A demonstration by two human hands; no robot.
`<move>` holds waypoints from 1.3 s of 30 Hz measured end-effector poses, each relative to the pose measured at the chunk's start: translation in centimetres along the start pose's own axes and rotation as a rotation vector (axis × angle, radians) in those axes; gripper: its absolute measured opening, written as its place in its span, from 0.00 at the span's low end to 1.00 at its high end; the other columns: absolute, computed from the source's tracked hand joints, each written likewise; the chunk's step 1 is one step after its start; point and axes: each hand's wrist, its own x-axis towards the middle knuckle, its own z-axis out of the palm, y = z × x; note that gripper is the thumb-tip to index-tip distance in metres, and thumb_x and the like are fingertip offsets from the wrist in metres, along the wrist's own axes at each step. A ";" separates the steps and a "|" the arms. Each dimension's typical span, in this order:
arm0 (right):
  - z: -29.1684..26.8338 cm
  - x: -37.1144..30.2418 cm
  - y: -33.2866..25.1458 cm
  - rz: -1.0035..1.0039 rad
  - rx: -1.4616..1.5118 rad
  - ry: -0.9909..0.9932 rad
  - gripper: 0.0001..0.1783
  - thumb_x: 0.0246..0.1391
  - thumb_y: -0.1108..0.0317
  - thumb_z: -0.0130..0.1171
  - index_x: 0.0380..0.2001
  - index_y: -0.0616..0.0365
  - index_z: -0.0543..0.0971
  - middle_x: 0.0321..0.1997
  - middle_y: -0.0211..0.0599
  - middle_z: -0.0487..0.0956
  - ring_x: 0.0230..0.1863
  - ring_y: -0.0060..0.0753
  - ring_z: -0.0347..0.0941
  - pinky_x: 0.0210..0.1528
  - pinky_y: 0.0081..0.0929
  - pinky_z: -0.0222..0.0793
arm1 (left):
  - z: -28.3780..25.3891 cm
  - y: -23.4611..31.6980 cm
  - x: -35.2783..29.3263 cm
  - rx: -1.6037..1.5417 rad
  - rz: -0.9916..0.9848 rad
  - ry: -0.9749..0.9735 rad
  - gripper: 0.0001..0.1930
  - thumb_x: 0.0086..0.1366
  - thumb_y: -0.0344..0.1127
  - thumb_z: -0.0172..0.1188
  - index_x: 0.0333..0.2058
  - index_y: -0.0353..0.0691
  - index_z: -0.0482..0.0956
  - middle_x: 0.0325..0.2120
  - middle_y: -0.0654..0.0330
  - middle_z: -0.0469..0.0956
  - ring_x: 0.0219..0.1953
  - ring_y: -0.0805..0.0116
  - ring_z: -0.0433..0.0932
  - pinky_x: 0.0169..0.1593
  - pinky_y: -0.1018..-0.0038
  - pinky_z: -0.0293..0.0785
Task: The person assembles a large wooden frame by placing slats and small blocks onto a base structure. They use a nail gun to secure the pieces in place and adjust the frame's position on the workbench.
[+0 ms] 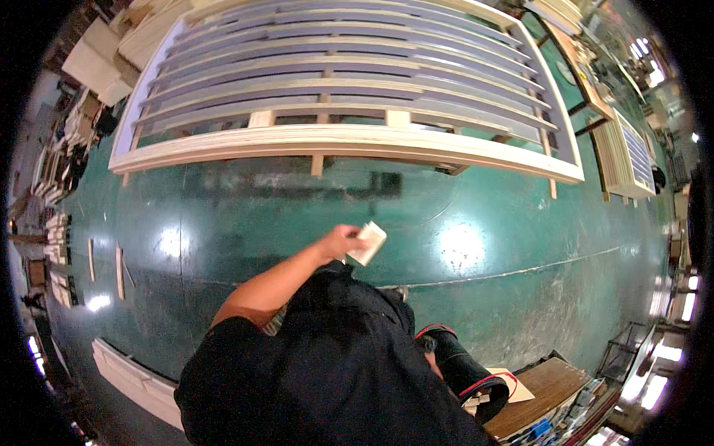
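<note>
My left hand (343,242) reaches out in front of my body, its fingers closed on a small pale wooden block (369,244). Beneath the block is bare green floor. On my right side, my right hand (433,362) is partly covered by my dark clothing, and its fingers do not show clearly. It lies against a black tubular bag (462,363) with red trim at both ends. Pale pieces (476,401), apparently wood, show at the bag's lower end. Ahead stands a large slatted wooden frame (342,141), raised off the floor on wooden supports.
Stacked wooden panels (625,157) stand at the far right beside a wooden table (580,70). A brown workbench (547,390) with tools is at my lower right. Long white boards (137,379) lie at lower left. Thin sticks (120,271) rest on the floor to the left.
</note>
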 end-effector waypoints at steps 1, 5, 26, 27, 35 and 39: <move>0.7 0.8 -2.7 -0.027 -0.035 -0.028 0.19 0.54 0.74 0.63 0.50 0.58 0.76 0.43 0.44 0.80 0.29 0.38 0.78 0.29 0.41 0.77 | -2.5 2.2 -1.5 -0.042 0.065 0.063 0.22 0.59 0.35 0.72 0.51 0.36 0.81 0.45 0.60 0.83 0.45 0.69 0.82 0.52 0.68 0.78; 2.0 4.9 -17.6 -0.119 -0.174 -0.135 0.17 0.55 0.73 0.62 0.49 0.58 0.77 0.41 0.44 0.80 0.29 0.38 0.77 0.29 0.42 0.75 | -10.4 11.8 -9.1 -0.097 0.455 0.292 0.25 0.54 0.40 0.73 0.50 0.37 0.81 0.43 0.60 0.83 0.45 0.68 0.82 0.53 0.64 0.79; 11.7 17.6 -44.1 -0.208 -0.064 -0.397 0.12 0.61 0.65 0.58 0.45 0.58 0.79 0.33 0.39 0.78 0.31 0.38 0.73 0.31 0.46 0.68 | -30.4 27.0 -5.0 0.537 -0.126 0.548 0.23 0.62 0.46 0.70 0.49 0.36 0.83 0.48 0.58 0.81 0.49 0.68 0.78 0.55 0.68 0.72; 11.9 17.9 -44.0 -0.223 -0.071 -0.384 0.12 0.61 0.65 0.57 0.44 0.58 0.79 0.33 0.38 0.78 0.31 0.38 0.73 0.31 0.46 0.68 | -30.6 27.2 -5.2 0.470 -0.149 0.511 0.23 0.61 0.47 0.71 0.49 0.36 0.83 0.48 0.56 0.81 0.49 0.67 0.78 0.56 0.68 0.71; 15.5 17.5 -37.7 -0.222 -0.353 -0.084 0.25 0.50 0.63 0.68 0.51 0.61 0.76 0.37 0.45 0.82 0.34 0.37 0.75 0.36 0.42 0.74 | -27.7 35.0 -3.8 0.784 0.051 0.526 0.26 0.56 0.39 0.75 0.51 0.34 0.79 0.52 0.56 0.77 0.56 0.63 0.75 0.58 0.65 0.73; 16.8 18.6 -33.8 -0.265 -0.390 -0.285 0.29 0.49 0.63 0.71 0.55 0.53 0.75 0.39 0.44 0.82 0.37 0.41 0.77 0.40 0.44 0.75 | -19.0 36.2 7.0 0.332 0.348 0.325 0.31 0.58 0.36 0.74 0.59 0.40 0.72 0.47 0.56 0.79 0.46 0.68 0.79 0.53 0.70 0.76</move>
